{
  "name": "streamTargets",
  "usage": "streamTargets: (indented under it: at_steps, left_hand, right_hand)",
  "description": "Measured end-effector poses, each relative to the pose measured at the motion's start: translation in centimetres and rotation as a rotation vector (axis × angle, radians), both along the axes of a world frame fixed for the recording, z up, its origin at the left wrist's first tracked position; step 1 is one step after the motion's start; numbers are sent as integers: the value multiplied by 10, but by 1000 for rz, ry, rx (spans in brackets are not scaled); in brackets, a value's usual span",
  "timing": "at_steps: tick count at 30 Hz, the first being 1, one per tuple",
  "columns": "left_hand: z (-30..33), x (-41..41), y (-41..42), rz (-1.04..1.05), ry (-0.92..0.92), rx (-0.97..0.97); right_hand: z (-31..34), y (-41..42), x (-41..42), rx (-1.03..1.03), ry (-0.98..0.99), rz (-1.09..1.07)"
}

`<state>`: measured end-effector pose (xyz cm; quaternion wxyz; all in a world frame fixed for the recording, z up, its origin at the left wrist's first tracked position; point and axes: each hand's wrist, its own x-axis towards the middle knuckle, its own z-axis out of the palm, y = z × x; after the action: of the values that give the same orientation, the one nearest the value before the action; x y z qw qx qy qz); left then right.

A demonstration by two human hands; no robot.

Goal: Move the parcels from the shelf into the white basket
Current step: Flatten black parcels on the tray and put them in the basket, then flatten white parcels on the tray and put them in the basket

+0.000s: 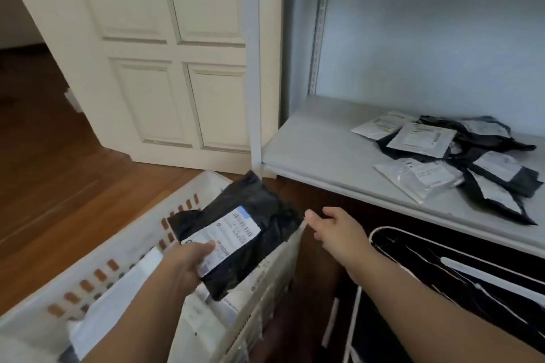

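My left hand [188,262] grips a black parcel [259,209] with a white label, holding it over the white basket [124,256] at lower left. Inside the basket lie white parcels [212,315]. My right hand [339,230] hovers just right of the basket's rim, fingers apart and holding nothing. On the grey shelf [321,150] at right rests a pile of several black and white parcels [442,156], out of reach of either hand.
A white panelled door [177,53] stands behind the basket. Wooden floor [53,180] stretches to the left. Under the shelf sits a dark bin with white trim [442,289]. The shelf's back wall is pale grey.
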<state>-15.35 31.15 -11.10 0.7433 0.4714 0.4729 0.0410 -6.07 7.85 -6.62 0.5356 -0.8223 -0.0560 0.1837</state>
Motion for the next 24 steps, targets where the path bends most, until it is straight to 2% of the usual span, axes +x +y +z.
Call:
streamTargets:
  at_steps: [2,4,8,9,11,12,14,15,16,17,19,21,24]
  left_hand:
    - [-36,-8,26,135,112,-40]
    - [-63,-8,29,185,181,-72]
    - [-100,3,12,84,220,-90]
    - [-100,6,5,-11,232,-61]
    - [-106,12,-8,-220,384,110]
    - [-109,14,-12,-306,513,270]
    - [-111,15,-15,-488,760,753]
    - [-110,16,-16,-593,786,1014]
    - [-113,20,-17,-719,735,1211]
    - [-115,24,-19,-846,634,1325]
    - [-125,36,-23,-1129,518,1367]
    - [-142,46,-28,-1350,541,1295]
    - [-163,57,-33,-1462,647,1190]
  right_hand:
    - [-11,22,0,-151,-80,124]
    - [-26,35,-2,-305,-156,254]
    - [-61,54,0,-580,-315,509]
    - [-66,56,3,-649,-366,570]
    - [-79,56,6,-794,-426,686]
    - [-84,55,10,-863,-448,732]
    - [-92,52,14,-965,-464,800]
    - [-94,51,16,-992,-461,828]
    - [-98,50,18,-1000,-446,852]
    - [-99,50,21,-994,-430,871]
    - [-104,49,24,-977,-425,891]
    - [-107,48,23,-968,-425,899]
    - [-110,46,23,-943,-407,896]
